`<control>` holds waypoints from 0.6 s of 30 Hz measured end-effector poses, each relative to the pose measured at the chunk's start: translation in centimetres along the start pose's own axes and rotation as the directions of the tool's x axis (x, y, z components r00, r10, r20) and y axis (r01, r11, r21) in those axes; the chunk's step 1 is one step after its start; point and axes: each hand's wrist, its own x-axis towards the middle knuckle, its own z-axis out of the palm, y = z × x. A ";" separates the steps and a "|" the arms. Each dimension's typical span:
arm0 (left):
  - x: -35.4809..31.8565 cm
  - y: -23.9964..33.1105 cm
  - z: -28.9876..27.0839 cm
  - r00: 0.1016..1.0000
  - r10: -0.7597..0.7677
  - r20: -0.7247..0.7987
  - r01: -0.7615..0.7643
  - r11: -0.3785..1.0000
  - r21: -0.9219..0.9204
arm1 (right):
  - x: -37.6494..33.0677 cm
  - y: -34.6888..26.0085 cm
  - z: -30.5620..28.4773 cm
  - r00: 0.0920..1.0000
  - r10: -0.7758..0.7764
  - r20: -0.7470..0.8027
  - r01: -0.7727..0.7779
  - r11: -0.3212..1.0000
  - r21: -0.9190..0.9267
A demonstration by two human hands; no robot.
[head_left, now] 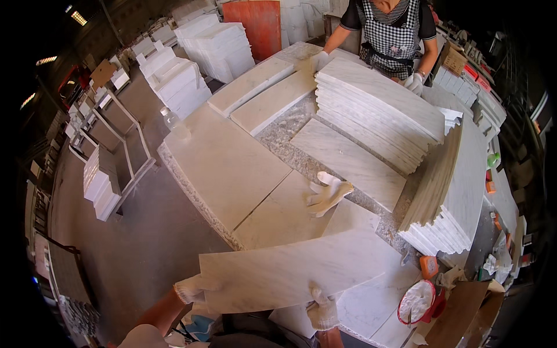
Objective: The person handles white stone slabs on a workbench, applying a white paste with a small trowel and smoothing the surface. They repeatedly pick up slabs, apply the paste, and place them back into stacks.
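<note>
Long white marble slab [284, 272] held over near edge of grey stone worktable [290, 139]; gloved left hand [188, 288] grips its left end, gloved right hand [322, 313] pinches its near edge

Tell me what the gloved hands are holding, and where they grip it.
A long white marble slab: the left hand grips its left end, the right hand its near long edge.

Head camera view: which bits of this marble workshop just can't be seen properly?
- Left gloved hand: its fingers are hidden behind the long white marble slab it grips.
- Right gloved hand: its palm is hidden under the slab edge.
- Co-worker in the checked apron: cut off by the top edge.
- Small orange object: too small to identify.
</note>
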 end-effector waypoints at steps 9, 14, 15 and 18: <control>-2.9 4.4 -4.6 0.979 0.160 -0.129 -0.167 0.985 -0.048 | 13.1 1.1 12.8 0.942 0.128 0.310 -0.106 0.991 -0.086; -3.8 6.5 -5.9 0.947 0.258 -0.191 -0.267 0.963 -0.024 | 14.8 4.3 17.2 0.931 0.170 0.324 -0.186 0.982 0.018; -3.8 7.0 -6.1 0.941 0.273 -0.199 -0.283 0.959 -0.023 | 14.9 5.0 17.6 0.931 0.179 0.319 -0.203 0.978 0.044; -3.6 8.3 -6.6 0.933 0.299 -0.199 -0.312 0.950 -0.033 | 14.6 6.6 18.8 0.934 0.150 0.324 -0.197 0.973 0.120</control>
